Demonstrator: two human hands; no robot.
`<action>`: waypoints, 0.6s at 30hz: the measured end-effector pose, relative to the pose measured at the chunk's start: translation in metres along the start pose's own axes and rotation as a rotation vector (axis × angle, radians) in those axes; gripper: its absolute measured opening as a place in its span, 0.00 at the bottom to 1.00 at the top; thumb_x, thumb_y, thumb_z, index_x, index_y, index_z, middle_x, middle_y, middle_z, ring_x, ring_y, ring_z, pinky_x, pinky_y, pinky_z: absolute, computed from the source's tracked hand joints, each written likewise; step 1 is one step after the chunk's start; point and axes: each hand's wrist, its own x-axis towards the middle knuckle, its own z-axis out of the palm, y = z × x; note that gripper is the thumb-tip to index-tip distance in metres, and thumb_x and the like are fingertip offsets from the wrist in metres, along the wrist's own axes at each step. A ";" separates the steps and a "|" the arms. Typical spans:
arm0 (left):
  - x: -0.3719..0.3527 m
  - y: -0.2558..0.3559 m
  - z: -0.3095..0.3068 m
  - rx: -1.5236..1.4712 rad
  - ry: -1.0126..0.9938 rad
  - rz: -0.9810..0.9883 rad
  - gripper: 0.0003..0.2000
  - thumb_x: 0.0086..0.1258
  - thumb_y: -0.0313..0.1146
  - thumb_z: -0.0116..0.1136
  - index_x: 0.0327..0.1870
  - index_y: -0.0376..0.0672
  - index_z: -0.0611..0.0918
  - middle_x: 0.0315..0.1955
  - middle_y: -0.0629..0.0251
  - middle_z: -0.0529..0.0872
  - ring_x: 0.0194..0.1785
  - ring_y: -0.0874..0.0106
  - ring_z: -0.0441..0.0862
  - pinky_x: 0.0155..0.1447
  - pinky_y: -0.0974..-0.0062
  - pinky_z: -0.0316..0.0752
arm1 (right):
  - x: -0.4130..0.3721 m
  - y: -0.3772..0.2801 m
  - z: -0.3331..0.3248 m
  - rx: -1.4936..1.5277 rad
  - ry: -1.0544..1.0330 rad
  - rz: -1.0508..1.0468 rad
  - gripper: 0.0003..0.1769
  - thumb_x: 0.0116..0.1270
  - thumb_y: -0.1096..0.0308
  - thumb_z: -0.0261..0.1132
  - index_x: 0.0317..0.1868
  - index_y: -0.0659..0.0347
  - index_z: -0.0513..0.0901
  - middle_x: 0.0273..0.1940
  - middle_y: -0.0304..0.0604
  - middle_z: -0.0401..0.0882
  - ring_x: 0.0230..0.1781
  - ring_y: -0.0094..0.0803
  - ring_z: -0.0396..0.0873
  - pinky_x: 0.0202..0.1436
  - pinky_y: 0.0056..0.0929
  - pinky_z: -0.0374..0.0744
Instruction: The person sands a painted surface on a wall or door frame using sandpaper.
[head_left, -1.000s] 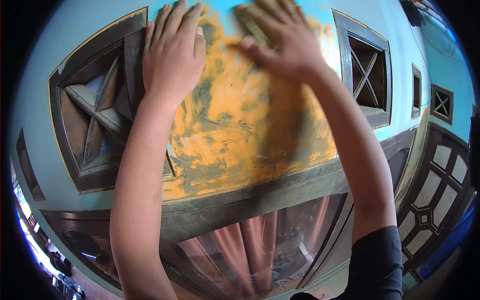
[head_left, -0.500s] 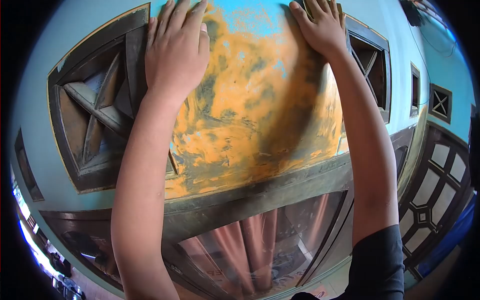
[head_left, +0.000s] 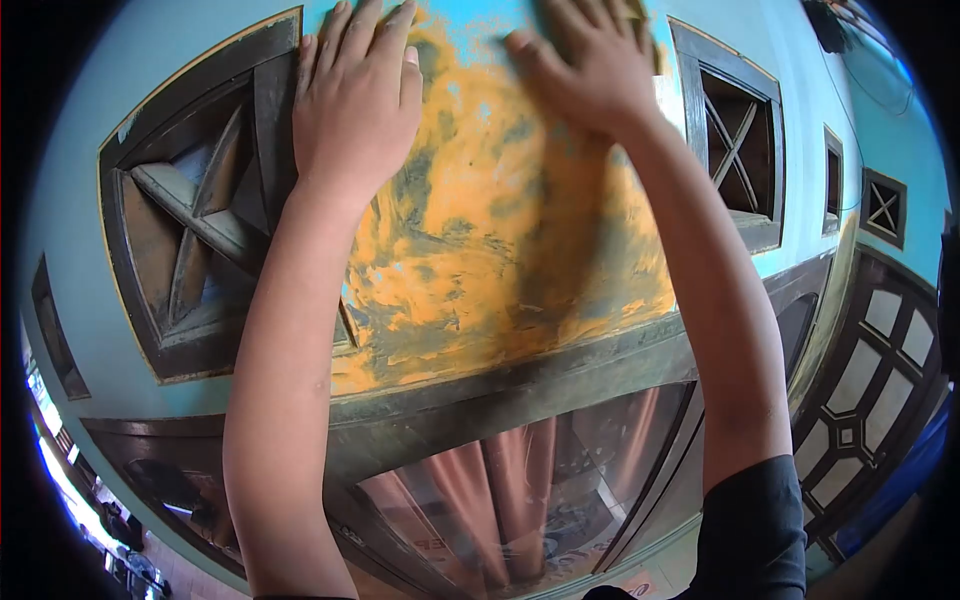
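Note:
My left hand (head_left: pixel 357 110) lies flat, fingers stretched upward, on the wall beside the left vent frame, and nothing shows in it. To its right, my right hand (head_left: pixel 600 75) is smeared by motion, its thumb spread out to the left. Its fingers press over a flat olive-brown piece (head_left: pixel 657 58), of which only an edge shows at the hand's right side; I cannot make out its kind. Both hands are on the upper part of an orange patch (head_left: pixel 480 200) with grey smears and spots of light blue paint. The right arm's shadow falls across this patch.
Dark wooden vent frames with crossed slats stand left (head_left: pixel 190 215) and right (head_left: pixel 740 140) of the patch. Below runs a dark wooden beam (head_left: pixel 520 370) over a glass pane with reddish-brown curtains (head_left: pixel 500 490) behind. A panelled door (head_left: pixel 860 400) is at far right.
My right hand has slid left across the wall, away from the right vent frame, and the olive-brown piece has moved with it. My left hand has stayed in place.

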 end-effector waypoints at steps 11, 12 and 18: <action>0.006 -0.034 0.043 0.001 0.277 0.197 0.23 0.83 0.41 0.45 0.77 0.55 0.72 0.78 0.62 0.68 0.82 0.58 0.59 0.85 0.53 0.50 | -0.015 0.008 -0.025 0.088 -0.090 0.035 0.37 0.80 0.43 0.46 0.82 0.51 0.62 0.84 0.52 0.51 0.86 0.55 0.42 0.86 0.54 0.42; 0.005 -0.032 0.043 -0.006 0.285 0.196 0.23 0.83 0.41 0.45 0.76 0.55 0.73 0.77 0.61 0.69 0.82 0.57 0.60 0.85 0.53 0.51 | -0.021 0.003 -0.018 0.089 -0.052 -0.036 0.37 0.78 0.40 0.48 0.82 0.45 0.63 0.84 0.48 0.53 0.86 0.54 0.45 0.86 0.57 0.43; 0.004 -0.014 0.021 -0.010 0.097 0.086 0.25 0.83 0.38 0.42 0.78 0.42 0.67 0.79 0.54 0.63 0.84 0.56 0.55 0.87 0.56 0.47 | -0.070 -0.027 -0.024 0.326 -0.155 -0.466 0.30 0.77 0.48 0.57 0.77 0.38 0.71 0.80 0.41 0.65 0.83 0.50 0.57 0.84 0.57 0.53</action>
